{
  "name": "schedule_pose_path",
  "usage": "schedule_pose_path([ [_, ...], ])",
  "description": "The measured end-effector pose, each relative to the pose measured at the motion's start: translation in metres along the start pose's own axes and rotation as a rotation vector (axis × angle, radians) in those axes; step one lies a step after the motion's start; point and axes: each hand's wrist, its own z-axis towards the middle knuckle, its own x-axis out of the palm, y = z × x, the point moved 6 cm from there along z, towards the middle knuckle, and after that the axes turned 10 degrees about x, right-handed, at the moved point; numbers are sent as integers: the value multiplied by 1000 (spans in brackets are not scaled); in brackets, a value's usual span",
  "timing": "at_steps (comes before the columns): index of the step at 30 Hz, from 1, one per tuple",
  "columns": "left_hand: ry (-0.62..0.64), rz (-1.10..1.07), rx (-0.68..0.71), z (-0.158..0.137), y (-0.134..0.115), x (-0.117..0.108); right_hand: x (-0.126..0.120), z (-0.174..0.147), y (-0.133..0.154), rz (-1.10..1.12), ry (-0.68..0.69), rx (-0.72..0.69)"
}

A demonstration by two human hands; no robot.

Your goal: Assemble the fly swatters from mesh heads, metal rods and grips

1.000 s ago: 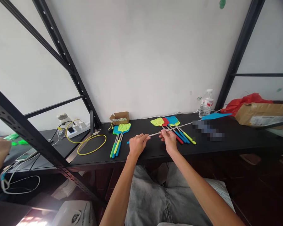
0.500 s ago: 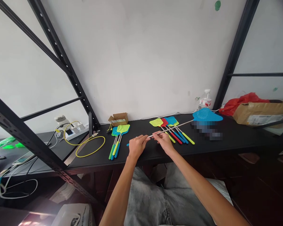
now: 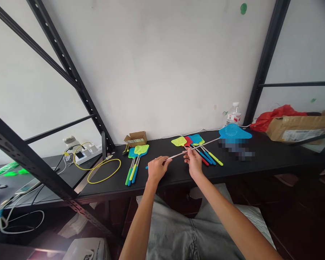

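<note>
A blue fly swatter [image 3: 235, 132] with a long thin metal shaft is stretched across in front of me, its head to the right. My left hand [image 3: 157, 170] is closed around the handle end, and a blue tip pokes out past its left side. My right hand [image 3: 194, 163] pinches the shaft between thumb and fingers, about a third of the way along. Behind that hand lies a group of short yellow, red and blue fly swatters [image 3: 197, 139]. Another group of green, yellow and blue fly swatters [image 3: 141, 149] rests left of my left hand.
The black tabletop [image 3: 108, 187] runs along a white wall. A small open carton [image 3: 135, 139], a looped yellow cable [image 3: 120, 169] and a power strip [image 3: 88, 156] sit left. On the right stand a plastic bottle [image 3: 234, 115] and a cardboard box [image 3: 298, 129]. Black shelf posts [image 3: 268, 57] flank the workspace.
My right hand has slid to the right along the shaft, away from my left hand, and its grip looks looser. The left hand keeps its hold on the handle end.
</note>
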Motion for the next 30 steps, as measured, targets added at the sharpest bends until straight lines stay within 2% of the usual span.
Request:
schedule_pose_path([
  [6, -6, 7, -13, -1, 0, 0, -11, 2, 2, 81, -121, -48],
  [14, -23, 74, -7, -3, 5, -3, -8, 3, 2, -46, -82, -72],
  [20, -32, 60, 18, -2, 3, -3, 8, -2, 1, -216, 87, -43],
  [26, -18, 60, 41, -2, -1, 0, 30, -11, -1, -417, 402, -10],
  [30, -5, 52, 25, -1, 0, 0, 34, -14, -1, -459, 451, 7],
])
